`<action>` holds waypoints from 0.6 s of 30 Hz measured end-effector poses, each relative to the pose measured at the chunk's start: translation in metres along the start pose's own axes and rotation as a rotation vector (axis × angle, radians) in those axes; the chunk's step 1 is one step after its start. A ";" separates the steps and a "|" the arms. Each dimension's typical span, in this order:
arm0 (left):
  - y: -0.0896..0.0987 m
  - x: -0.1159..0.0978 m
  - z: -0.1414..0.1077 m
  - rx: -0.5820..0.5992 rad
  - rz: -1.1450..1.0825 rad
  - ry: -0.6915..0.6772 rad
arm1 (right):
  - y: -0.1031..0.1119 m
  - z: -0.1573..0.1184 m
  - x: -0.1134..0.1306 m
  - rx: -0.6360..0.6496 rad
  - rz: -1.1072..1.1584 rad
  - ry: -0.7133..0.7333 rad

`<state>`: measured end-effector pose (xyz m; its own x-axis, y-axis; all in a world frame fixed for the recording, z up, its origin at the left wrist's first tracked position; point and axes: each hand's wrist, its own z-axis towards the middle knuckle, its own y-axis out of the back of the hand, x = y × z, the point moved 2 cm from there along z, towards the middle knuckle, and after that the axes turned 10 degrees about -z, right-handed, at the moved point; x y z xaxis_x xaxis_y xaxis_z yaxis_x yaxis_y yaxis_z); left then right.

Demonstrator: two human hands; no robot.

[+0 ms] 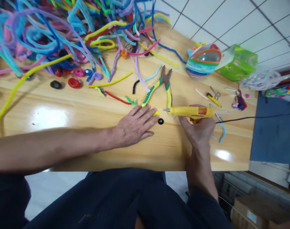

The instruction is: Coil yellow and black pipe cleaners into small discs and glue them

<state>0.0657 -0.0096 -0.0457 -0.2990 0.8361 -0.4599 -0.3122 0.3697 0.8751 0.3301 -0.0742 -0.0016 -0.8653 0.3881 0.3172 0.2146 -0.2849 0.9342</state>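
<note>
My left hand (135, 127) lies flat on the wooden table, fingers stretched out. Its fingertips reach a small yellow piece (156, 113), with a small black round piece (161, 121) just to the right. My right hand (199, 128) is wrapped round a yellow glue gun (186, 111), whose metal nozzle points left, a short way from the yellow piece. Behind both hands, green and yellow pliers (150, 93) lie with their handles spread, one handle's end close to my left fingertips and the other beside the glue gun's front.
Tangled colourful pipe cleaners (35, 35) fill the back left. Red (74, 83) and black (56, 84) coils lie nearer. A striped container (203, 62) and green bag (240, 62) stand at the back right. Scissors (216, 93) and a yellow cutter (214, 100) lie behind the glue gun; its black cord (250, 117) runs right.
</note>
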 end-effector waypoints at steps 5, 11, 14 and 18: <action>-0.002 -0.002 0.002 0.022 0.010 0.024 | -0.003 -0.001 -0.001 -0.034 -0.147 0.094; 0.001 -0.002 0.003 0.052 -0.020 0.040 | -0.005 -0.003 -0.001 -0.012 -0.238 0.151; 0.003 -0.001 0.003 0.058 -0.051 0.031 | -0.006 -0.004 -0.001 -0.016 -0.257 0.131; 0.003 -0.001 0.003 0.065 -0.084 0.046 | -0.007 -0.004 -0.002 -0.016 -0.292 0.114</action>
<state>0.0672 -0.0079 -0.0420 -0.3162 0.7822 -0.5368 -0.2789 0.4642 0.8407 0.3288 -0.0760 -0.0097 -0.9348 0.3549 0.0141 -0.0573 -0.1900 0.9801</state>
